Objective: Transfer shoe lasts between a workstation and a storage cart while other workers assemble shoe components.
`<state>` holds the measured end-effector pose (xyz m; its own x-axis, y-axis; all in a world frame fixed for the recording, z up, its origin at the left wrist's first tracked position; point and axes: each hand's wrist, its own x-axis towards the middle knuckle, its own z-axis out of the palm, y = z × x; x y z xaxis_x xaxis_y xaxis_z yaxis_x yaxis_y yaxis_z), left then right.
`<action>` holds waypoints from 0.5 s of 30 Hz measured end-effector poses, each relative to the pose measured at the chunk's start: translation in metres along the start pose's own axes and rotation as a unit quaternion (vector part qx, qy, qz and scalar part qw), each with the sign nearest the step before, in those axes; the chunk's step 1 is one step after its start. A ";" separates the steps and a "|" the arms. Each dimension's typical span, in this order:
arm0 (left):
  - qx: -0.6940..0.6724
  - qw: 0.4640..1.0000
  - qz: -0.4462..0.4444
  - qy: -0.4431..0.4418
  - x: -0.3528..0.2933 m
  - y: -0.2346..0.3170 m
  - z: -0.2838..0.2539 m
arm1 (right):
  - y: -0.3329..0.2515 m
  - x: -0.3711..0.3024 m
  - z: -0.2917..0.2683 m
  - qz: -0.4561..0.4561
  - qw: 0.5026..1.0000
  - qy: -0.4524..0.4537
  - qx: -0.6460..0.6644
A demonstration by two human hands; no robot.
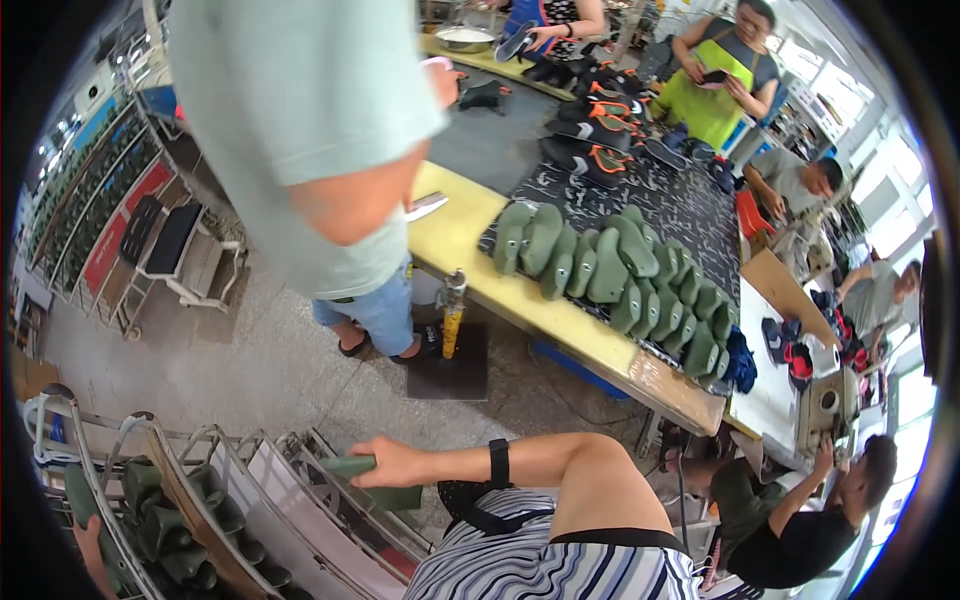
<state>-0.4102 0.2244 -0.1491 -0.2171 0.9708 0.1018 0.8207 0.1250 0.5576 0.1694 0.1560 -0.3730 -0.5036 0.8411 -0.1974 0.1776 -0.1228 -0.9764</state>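
My right arm, with a black band on its wrist, reaches left across the lower middle. My right hand (388,462) is closed round a green shoe last (350,466), partly hidden by the rack and fingers. At the lower left edge, my left hand (88,552) is partly cut off; it is against a green last (80,495) at the rack's end, its fingers mostly hidden. The metal rack (215,450) has curved tubular rails and holds several dark green lasts (165,515) between its boards.
Rows of green lasts (625,262) lie on a yellow-edged worktable (560,330), beside black-and-orange shoes (600,130). A person in a pale green shirt (300,120) stands close ahead, near a yellow post (453,320) on a dark base. Other people work along the right.
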 end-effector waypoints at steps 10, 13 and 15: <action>-0.024 0.997 0.041 -0.059 -0.095 0.178 0.022 | 0.029 -0.149 -0.048 0.034 0.958 0.234 -0.163; -0.018 0.997 0.052 -0.059 -0.112 0.187 -0.008 | 0.026 -0.175 -0.075 0.073 0.948 0.260 -0.169; -0.020 0.996 0.062 -0.067 -0.131 0.232 0.004 | 0.023 -0.190 -0.098 0.069 0.945 0.273 -0.166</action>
<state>-0.1893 0.1266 -0.0369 -0.0410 0.9972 0.0630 0.8148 -0.0031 0.5798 0.3524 0.0451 -0.3499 0.0388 0.9867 -0.1578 0.5112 -0.1553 -0.8453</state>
